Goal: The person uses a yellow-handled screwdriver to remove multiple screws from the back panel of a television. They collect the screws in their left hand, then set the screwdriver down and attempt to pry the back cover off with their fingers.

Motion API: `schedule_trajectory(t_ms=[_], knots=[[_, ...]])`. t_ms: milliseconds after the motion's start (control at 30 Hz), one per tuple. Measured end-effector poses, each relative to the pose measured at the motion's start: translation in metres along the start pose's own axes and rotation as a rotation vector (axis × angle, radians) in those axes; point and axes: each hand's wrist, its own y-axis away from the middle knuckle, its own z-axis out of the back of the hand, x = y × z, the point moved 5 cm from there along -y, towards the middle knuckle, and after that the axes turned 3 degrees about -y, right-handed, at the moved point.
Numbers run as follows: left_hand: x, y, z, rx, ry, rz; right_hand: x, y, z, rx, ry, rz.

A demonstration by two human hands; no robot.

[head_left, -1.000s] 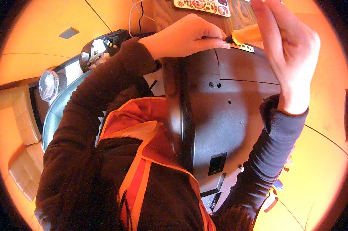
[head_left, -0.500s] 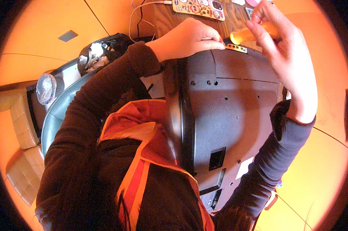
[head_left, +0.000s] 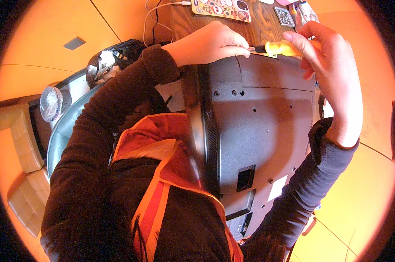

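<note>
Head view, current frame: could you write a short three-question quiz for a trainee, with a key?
1. Which hand grips the screwdriver?
2. True or false: the phone lies on the wooden table.
3. The screwdriver's handle is: (a) green; (b) yellow; (c) blue.

Key: 1. The right hand. 2. True. 3. b.

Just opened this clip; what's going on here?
A person's right hand holds a yellow-handled screwdriver with a black collar, aimed left toward the closed fingertips of the left hand. Both hands are at the far edge of a large black plastic panel. Whatever the left fingertips may be pinching is hidden.
</note>
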Motion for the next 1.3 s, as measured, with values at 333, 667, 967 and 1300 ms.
schedule_trajectory(t_ms=[333,667,967,1300], knots=[[0.002,-0.002,0.001,0.01,0.006,0.043,-0.001,0.0,0.002,-0.005,-0.047,-0.386],[0.001,-0.002,0.002,0.002,0.016,-0.009,0.003,0.004,0.001,0.05,-0.064,-0.338],[0.004,-0.002,0.003,0.051,0.069,0.056,0.005,0.002,0.0,0.013,-0.139,-0.211],[0.008,-0.001,0.002,0.027,0.143,0.094,0.005,0.001,-0.005,-0.108,-0.209,-0.181]])
